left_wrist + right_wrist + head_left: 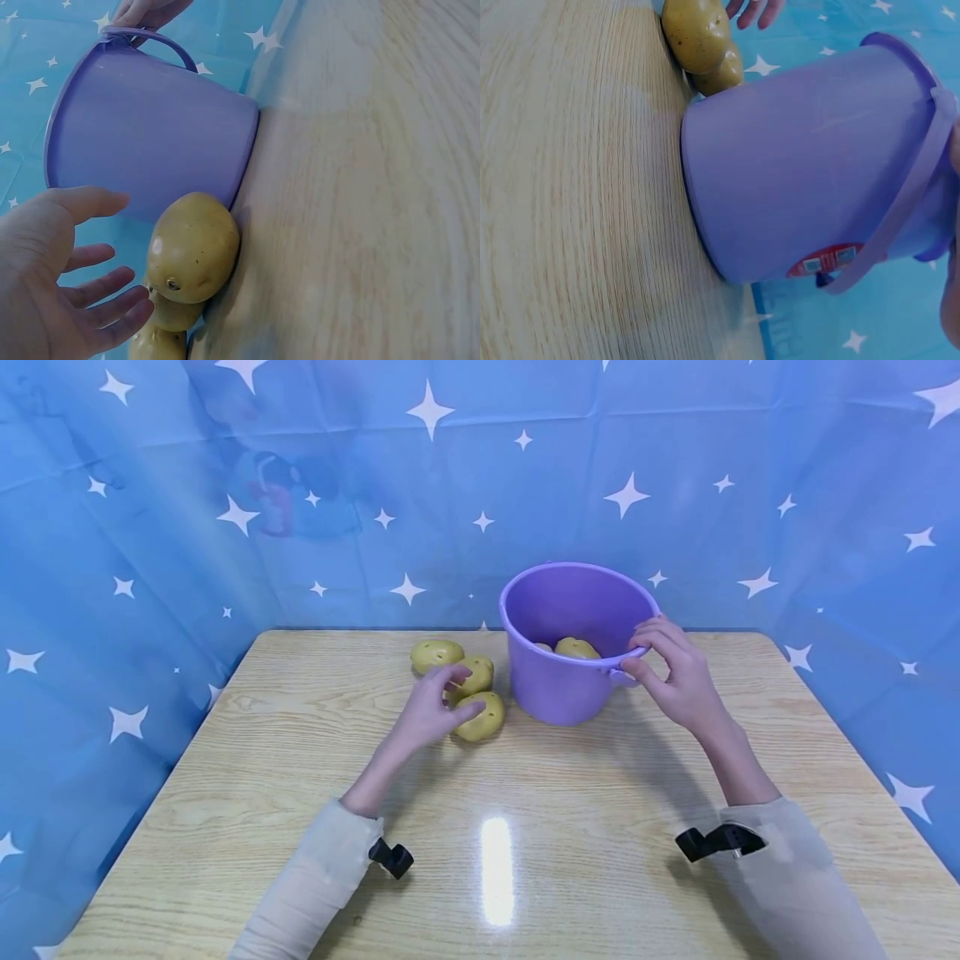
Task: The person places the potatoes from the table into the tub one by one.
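Left hand (433,712): fingers parted and loosely bent, gripping nothing; whether they touch a potato cannot be told. The near potato (489,720) lies beside the thumb, the middle potato (480,672) at the fingertips, and the far potato (433,653) just beyond them, all on the wood-grain counter (570,843). Right hand (675,677): thumb and fingers pinch the rim of the purple bucket (558,692), which stands upright between the two sets of fingers. Potatoes inside the bucket (577,648) lie below the right fingers' level, to their left. The bucket's handle (909,199) hangs beside the right fingers.
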`<state>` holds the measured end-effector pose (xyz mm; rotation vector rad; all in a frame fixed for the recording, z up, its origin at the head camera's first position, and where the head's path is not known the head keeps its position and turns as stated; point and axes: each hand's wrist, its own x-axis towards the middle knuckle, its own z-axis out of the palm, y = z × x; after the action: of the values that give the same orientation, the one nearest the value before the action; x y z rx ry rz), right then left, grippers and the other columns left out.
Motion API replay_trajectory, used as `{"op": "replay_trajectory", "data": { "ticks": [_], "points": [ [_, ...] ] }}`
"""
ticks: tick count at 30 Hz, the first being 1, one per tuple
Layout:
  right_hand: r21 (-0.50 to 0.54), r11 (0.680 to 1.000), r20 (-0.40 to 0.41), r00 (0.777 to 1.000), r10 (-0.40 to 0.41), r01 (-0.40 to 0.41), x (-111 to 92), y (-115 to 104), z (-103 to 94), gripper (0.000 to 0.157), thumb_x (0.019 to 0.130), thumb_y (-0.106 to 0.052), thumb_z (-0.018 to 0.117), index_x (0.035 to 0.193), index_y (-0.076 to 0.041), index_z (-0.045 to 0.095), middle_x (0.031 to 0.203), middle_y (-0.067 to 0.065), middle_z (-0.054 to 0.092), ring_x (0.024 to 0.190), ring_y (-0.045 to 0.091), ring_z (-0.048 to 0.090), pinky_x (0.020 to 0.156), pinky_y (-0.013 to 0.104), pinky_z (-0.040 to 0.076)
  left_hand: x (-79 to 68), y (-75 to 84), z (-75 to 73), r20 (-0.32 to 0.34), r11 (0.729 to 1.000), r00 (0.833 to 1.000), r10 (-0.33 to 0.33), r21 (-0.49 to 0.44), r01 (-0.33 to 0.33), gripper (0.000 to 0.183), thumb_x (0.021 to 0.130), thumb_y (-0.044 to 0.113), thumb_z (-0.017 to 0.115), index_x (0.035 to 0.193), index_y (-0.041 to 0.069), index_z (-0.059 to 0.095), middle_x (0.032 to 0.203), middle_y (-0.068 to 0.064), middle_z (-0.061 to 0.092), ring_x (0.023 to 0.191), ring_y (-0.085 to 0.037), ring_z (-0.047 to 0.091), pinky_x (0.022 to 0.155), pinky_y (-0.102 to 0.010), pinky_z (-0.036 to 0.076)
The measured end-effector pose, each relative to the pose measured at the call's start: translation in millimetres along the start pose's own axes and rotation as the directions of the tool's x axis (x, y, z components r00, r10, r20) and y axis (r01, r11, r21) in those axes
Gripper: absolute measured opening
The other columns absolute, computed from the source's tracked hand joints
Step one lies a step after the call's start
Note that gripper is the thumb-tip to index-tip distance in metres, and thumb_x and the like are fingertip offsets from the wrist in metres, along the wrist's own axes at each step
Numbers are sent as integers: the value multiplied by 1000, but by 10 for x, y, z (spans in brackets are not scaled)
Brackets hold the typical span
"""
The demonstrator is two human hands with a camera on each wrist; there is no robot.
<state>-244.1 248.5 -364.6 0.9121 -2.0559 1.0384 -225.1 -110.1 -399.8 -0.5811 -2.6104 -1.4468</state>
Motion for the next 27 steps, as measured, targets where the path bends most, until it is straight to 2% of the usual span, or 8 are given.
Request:
{"op": "replay_trajectory", "data": {
  "ticks": [6, 11, 20, 27],
  "points": [
    [9, 1000, 7, 1000, -7, 7, 56, -179, -12, 48, 99, -36, 65, 91, 10, 63, 100, 28, 61, 105, 32, 52, 118, 56, 27, -17, -32, 35, 38, 999, 999, -6, 51, 4, 55, 84, 20, 83, 128, -4, 60, 121, -21, 61, 107, -34, 60, 92, -46, 53],
    [23, 1000, -1, 1000, 7, -7, 101, -333, -22, 37, 99, -25, 68, 91, 10, 63, 100, 28, 61, 105, 33, 52, 119, 54, 28, -25, -47, 60, 73, 997, 997, -19, 82, 13, 58, 84, 23, 83, 130, -3, 59, 124, -21, 62, 110, -33, 59, 96, -45, 51],
    [29, 1000, -3, 1000, 9, -9, 108, -362, -31, 33, 98, -21, 68, 90, 10, 63, 99, 28, 61, 104, 36, 52, 119, 55, 27, -20, -54, 120, 120, 992, 992, -34, 128, 19, 65, 81, 26, 85, 133, -2, 59, 135, -16, 59, 126, -31, 53, 111, -44, 40],
    [17, 1000, -3, 1000, -3, 3, 93, -307, -20, 40, 99, -29, 67, 90, 10, 63, 99, 26, 61, 104, 34, 52, 119, 54, 28, -34, -65, 163, 173, 982, 984, -45, 189, 12, 70, 78, 29, 88, 136, 2, 59, 138, -16, 54, 128, -32, 51, 112, -46, 39]
  ]
}}
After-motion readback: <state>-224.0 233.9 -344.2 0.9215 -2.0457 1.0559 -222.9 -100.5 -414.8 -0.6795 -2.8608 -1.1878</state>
